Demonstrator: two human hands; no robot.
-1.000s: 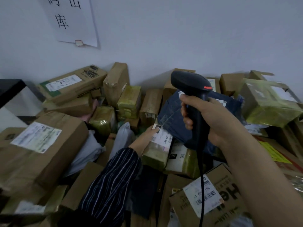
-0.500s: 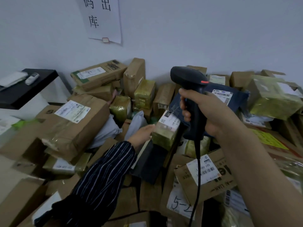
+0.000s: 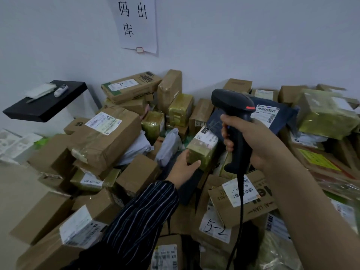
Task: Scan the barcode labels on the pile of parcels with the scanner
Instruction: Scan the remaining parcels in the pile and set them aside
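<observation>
My left hand (image 3: 184, 169) gripped the small parcel (image 3: 202, 153) by its near end, label (image 3: 207, 136) up, just left of the scanner (image 3: 232, 103) clenched in my right hand (image 3: 261, 147)

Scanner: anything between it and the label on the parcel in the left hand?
Nothing visible. The scanner in the right hand sits above the label; the left hand grips the parcel at its near end, off the label.

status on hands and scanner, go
Left hand grips yellow-taped parcel, label up. Right hand holds scanner beside it. Nothing between scanner and label.
</observation>
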